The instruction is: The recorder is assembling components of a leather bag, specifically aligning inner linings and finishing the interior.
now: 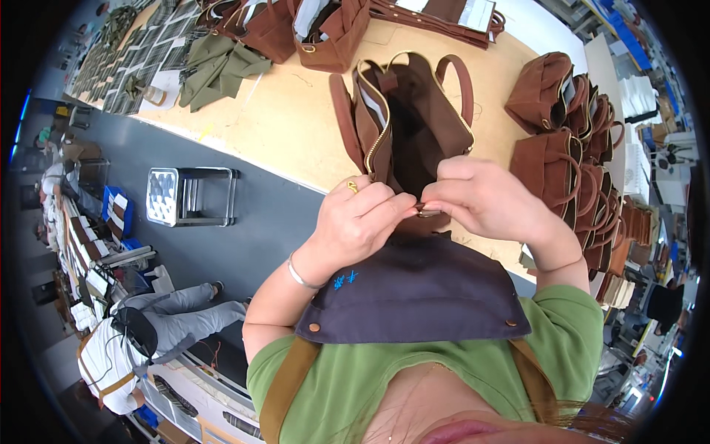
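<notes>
A brown handbag (436,96) stands on the table in front of me, its gold-toothed zipper (381,148) undone and its dark lining showing. The two handles rise at its sides. At the near end of the bag, my left hand (359,222) pinches a small brown tab (421,206) between thumb and finger. My right hand (484,198) closes on the same tab from the other side. A bit of pale metal shows beneath the fingertips, too small to make out. The fingers cover most of the tab.
Several finished-looking brown bags (543,89) stand at the right, and more brown bags (333,37) at the far edge. Olive cloth (218,70) and checked pieces (140,66) lie far left on the table (288,126). A metal stool (188,196) and a seated person (140,333) are left.
</notes>
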A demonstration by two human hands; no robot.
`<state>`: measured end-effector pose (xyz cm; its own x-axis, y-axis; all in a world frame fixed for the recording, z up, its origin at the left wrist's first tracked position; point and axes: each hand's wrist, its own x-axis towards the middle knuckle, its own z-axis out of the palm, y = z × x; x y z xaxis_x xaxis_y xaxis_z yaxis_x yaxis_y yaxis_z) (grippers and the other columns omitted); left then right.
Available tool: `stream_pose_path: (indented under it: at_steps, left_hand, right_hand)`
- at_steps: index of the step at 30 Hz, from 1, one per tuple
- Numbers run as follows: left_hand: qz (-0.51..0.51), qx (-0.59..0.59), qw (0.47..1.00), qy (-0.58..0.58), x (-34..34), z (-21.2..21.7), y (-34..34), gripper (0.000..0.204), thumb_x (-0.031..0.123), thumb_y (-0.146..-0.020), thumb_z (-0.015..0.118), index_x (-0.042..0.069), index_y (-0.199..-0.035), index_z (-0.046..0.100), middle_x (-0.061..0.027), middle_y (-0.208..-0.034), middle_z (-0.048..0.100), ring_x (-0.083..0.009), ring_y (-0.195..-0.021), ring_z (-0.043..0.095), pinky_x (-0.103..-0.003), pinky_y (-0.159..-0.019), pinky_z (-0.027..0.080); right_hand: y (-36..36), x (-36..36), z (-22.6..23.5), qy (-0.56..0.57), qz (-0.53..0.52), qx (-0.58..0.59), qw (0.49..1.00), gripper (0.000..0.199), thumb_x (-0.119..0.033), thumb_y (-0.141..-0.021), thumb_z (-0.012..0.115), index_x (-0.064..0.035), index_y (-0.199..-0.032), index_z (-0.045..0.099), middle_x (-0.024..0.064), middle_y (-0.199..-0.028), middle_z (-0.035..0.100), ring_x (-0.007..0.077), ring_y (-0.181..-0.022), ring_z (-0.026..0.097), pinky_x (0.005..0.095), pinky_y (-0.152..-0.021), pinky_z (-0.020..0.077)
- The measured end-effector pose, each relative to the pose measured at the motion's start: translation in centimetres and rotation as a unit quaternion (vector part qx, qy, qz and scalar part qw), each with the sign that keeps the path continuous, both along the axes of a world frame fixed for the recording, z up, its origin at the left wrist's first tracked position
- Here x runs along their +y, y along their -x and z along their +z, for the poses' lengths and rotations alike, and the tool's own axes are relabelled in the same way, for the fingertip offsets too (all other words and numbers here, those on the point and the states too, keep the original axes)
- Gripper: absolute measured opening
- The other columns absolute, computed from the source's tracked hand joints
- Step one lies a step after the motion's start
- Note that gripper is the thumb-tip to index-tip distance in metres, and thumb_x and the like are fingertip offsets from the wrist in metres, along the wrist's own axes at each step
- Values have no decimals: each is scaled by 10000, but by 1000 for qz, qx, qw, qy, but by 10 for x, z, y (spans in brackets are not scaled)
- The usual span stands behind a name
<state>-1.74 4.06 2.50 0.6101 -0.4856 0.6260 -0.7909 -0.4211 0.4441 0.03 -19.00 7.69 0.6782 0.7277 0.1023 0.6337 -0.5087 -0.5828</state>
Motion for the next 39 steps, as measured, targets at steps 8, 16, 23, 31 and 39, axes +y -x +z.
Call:
stream_pose_path:
  at_steps: [8, 16, 23, 31, 39]
  left_hand:
    - [118, 27, 992, 26, 23, -97, 21, 358, 65, -849, 689, 80, -1201, 628, -99, -1086, 624, -260, -992, 589, -340, -808, 495]
    - [-26, 364, 931, 1, -26, -128, 5, 574, 112, -932, 598, -28, -1450, 393, -263, -1442, 424, -417, -1319, 452, -434, -1091, 379]
    - [-56, 419, 906, 13, -40, -126, -8, 619, 135, -893, 675, 66, -1458, 434, -184, -1538, 310, -357, -1365, 400, -447, -1055, 421]
    - [160, 345, 917, -118, 60, -252, -47, 552, 200, -880, 688, 139, -1399, 510, -157, -1521, 362, -358, -1369, 390, -487, -1089, 346]
    - [417, 306, 838, -176, 76, -266, -39, 555, 400, -912, 598, 159, -1402, 503, -118, -1539, 385, -314, -1445, 295, -588, -1095, 207]
  right_hand:
    - [4, -22, -94, -239, -213, -127, 939, 180, -158, -829, 752, -70, -976, 697, 76, -925, 637, 260, -844, 630, 338, -754, 530]
    - [-20, 23, -123, -207, -287, 48, 934, 696, -143, -841, 676, -124, -1469, 375, 199, -1299, 590, 412, -1106, 614, 442, -929, 509]
    - [5, -57, -127, -300, -445, 39, 843, 645, 53, -828, 452, -119, -1448, 411, 166, -1207, 661, 272, -1124, 665, 340, -924, 522]
    - [59, -152, -108, 37, -687, -46, 725, 612, -220, -863, 693, -172, -1417, 437, 180, -1325, 553, 380, -1187, 562, 455, -971, 489]
    - [-35, -79, -40, -22, -494, -213, 842, 567, -269, -781, 789, -132, -1286, 570, 174, -1392, 450, 384, -1301, 429, 473, -1080, 375]
